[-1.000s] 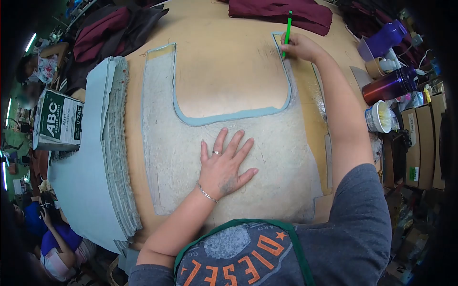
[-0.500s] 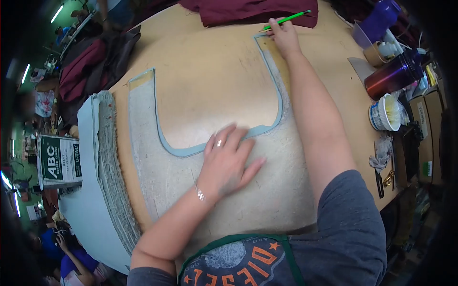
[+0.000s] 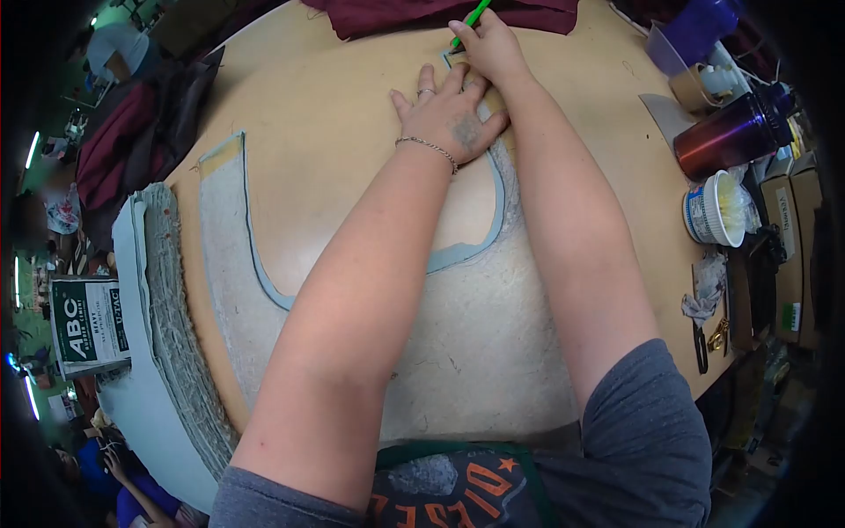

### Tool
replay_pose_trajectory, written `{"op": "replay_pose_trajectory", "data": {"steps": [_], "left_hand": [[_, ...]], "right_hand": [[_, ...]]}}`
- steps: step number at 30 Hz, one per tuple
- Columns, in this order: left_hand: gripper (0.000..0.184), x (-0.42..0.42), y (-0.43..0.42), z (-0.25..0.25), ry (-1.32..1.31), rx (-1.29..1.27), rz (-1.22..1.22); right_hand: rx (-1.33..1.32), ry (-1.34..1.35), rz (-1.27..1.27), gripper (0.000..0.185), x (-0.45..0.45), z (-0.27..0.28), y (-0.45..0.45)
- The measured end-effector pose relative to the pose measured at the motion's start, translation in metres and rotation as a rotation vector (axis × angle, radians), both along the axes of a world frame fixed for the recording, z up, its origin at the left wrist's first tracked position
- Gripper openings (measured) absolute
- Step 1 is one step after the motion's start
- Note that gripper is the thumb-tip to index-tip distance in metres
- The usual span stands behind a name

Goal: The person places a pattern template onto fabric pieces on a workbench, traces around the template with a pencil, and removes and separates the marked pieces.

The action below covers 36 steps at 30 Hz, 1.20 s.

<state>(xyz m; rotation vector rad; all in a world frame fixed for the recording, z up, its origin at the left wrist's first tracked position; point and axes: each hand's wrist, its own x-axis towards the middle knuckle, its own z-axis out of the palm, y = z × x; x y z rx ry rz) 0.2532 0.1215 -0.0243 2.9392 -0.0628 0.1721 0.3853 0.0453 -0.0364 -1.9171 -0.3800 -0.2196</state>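
Observation:
A large grey U-necked pattern piece (image 3: pixel 475 352) lies flat on the wooden table, its neck opening facing away from me. Light blue fabric (image 3: pixel 459 255) shows along the inner curve. My left hand (image 3: pixel 453 119) is spread, palm down, over the upper part of the right strap. Just beyond it, my right hand (image 3: pixel 495 51) grips a green pencil (image 3: pixel 480 12) with the point down at the strap's far end. My two hands are very close together there, and they hide most of that strap end. The left strap (image 3: pixel 224 167) is uncovered.
Maroon cloth (image 3: pixel 458 18) lies at the far edge. On the right stand a purple-red tumbler (image 3: pixel 726 141) and a white tub (image 3: pixel 711 209). A frayed fabric stack (image 3: pixel 172 308) and an ABC can (image 3: pixel 88 326) are at left. Other people are in the background.
My left hand has moved up and right from the bottom of the neck curve to the right strap. My right hand, still holding the pencil, has shifted slightly left, with the pencil more upright.

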Motion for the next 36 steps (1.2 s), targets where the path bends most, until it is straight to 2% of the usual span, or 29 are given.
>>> {"op": "replay_pose_trajectory", "data": {"steps": [2, 5, 6, 9, 11, 13, 15, 19, 22, 25, 29, 30, 33, 34, 36], "left_hand": [[0.066, 0.001, -0.001, 0.001, 0.014, 0.002, 0.007], [0.067, 0.002, -0.001, 0.003, 0.053, 0.05, 0.001], [0.067, 0.002, 0.0, 0.004, 0.054, 0.054, 0.002], [0.067, 0.001, -0.001, 0.003, 0.042, 0.034, 0.008], [0.067, 0.001, -0.001, 0.001, 0.011, -0.002, 0.002], [0.066, 0.002, -0.001, 0.0, 0.007, -0.006, 0.005], [0.066, 0.001, 0.0, 0.0, 0.017, 0.01, 0.008], [0.07, 0.003, 0.0, 0.002, 0.044, 0.026, 0.016], [0.078, 0.0, -0.002, 0.004, 0.056, 0.029, 0.014], [0.086, -0.002, -0.003, 0.008, 0.072, 0.037, 0.01], [0.09, -0.001, -0.004, 0.011, 0.089, 0.023, 0.009], [0.088, -0.002, -0.004, 0.013, 0.092, 0.015, 0.01], [0.085, -0.003, -0.005, 0.015, 0.103, 0.001, 0.008], [0.086, -0.004, -0.005, 0.016, 0.105, 0.003, 0.009], [0.087, -0.004, -0.005, 0.014, 0.1, 0.007, 0.011]], "right_hand": [[0.002, 0.035, -0.029, 0.031, -0.009, 0.008, -0.001], [-0.061, -0.138, -0.205, 0.026, 0.003, 0.004, -0.024], [-0.107, -0.024, -0.247, 0.025, -0.007, 0.017, -0.029], [-0.145, -0.077, -0.196, 0.025, -0.007, 0.013, -0.019], [-0.179, 0.028, -0.046, 0.026, -0.03, 0.03, 0.002], [-0.344, -0.019, -0.116, 0.026, -0.04, 0.04, 0.005], [-0.217, -0.073, -0.166, 0.025, -0.019, 0.023, -0.007], [-0.239, -0.081, -0.388, 0.024, -0.006, 0.02, -0.041], [0.351, 0.082, -0.264, 0.026, 0.028, -0.016, -0.068], [0.432, 0.099, -0.171, 0.025, 0.027, -0.021, -0.079], [0.201, -0.044, -0.148, 0.021, 0.017, -0.022, -0.071], [0.212, -0.088, -0.118, 0.02, 0.013, -0.019, -0.067], [-0.262, -0.305, -0.253, 0.021, -0.016, -0.006, -0.073], [-0.236, -0.161, -0.217, 0.027, -0.04, 0.01, -0.076], [-0.317, -0.134, -0.191, 0.024, -0.069, 0.011, -0.097]]}}
